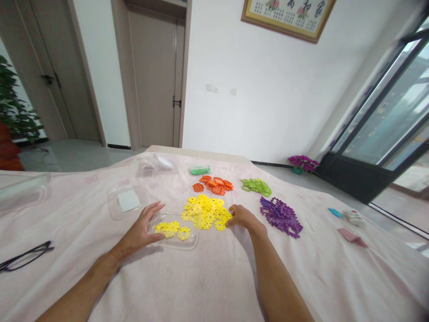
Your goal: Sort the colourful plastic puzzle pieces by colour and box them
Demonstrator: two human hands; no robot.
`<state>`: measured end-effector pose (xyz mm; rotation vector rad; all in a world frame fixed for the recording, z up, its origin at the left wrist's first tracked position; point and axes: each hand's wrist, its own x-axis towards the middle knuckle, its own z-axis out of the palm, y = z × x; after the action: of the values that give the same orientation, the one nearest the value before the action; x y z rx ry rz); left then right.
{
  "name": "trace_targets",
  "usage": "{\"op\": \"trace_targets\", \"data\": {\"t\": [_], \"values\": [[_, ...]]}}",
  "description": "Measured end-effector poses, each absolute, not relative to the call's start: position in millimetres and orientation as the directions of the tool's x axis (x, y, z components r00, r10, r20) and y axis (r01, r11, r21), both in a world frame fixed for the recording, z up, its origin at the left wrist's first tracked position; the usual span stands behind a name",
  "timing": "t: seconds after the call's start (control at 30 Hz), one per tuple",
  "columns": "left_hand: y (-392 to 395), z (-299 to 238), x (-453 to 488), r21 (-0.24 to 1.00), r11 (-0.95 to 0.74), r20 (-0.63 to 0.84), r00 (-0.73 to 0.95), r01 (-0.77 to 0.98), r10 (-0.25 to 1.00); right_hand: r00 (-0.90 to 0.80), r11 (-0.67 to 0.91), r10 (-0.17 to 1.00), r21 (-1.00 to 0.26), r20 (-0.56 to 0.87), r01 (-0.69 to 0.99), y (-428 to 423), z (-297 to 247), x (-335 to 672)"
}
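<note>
A clear plastic box [191, 245] with several yellow snowflake discs [169, 228] in it stands on the cloth in front of me. My left hand [147, 226] grips its left side, thumb at the near edge and fingers along the far side. To the box's right and behind it spreads a pile of yellow snowflake discs [208, 210]. At the right edge of that pile, my right hand [241, 218] has its fingers curled in and closed on discs there; its fingertips are partly hidden.
Orange discs [216, 184], light green discs [256, 186] and purple discs [281, 215] lie in piles beyond and right. A green-filled box [200, 170] stands farther back. A clear lid [115, 203] and glasses [28, 257] are left; a pink cloth piece [352, 237] is right.
</note>
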<state>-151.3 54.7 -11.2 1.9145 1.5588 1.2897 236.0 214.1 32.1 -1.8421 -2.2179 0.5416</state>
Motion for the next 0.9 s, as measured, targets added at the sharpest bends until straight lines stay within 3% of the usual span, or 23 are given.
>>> {"op": "trace_targets", "data": {"t": [0.13, 0.4, 0.67, 0.9], "values": [[54.4, -12.0, -151.3, 0.747, -0.331, 0.414, -0.014, 0.576, 0.910, -0.214, 0.116, 0.964, -0.474, -0.157, 0.873, 217.8, 23.0, 234.0], [53.6, -11.4, -149.7, 0.767, -0.329, 0.403, -0.014, 0.552, 0.915, -0.278, 0.184, 0.955, -0.523, -0.107, 0.833, 217.1, 21.9, 225.0], [53.6, -11.7, -149.0, 0.810, -0.332, 0.396, -0.032, 0.483, 0.918, -0.238, 0.123, 0.967, -0.663, -0.087, 0.739, 219.1, 23.8, 221.7], [54.3, -14.0, -149.7, 0.827, -0.329, 0.384, -0.031, 0.455, 0.923, -0.242, 0.158, 0.968, -0.913, 0.068, 0.375, 195.3, 49.0, 181.6]]}}
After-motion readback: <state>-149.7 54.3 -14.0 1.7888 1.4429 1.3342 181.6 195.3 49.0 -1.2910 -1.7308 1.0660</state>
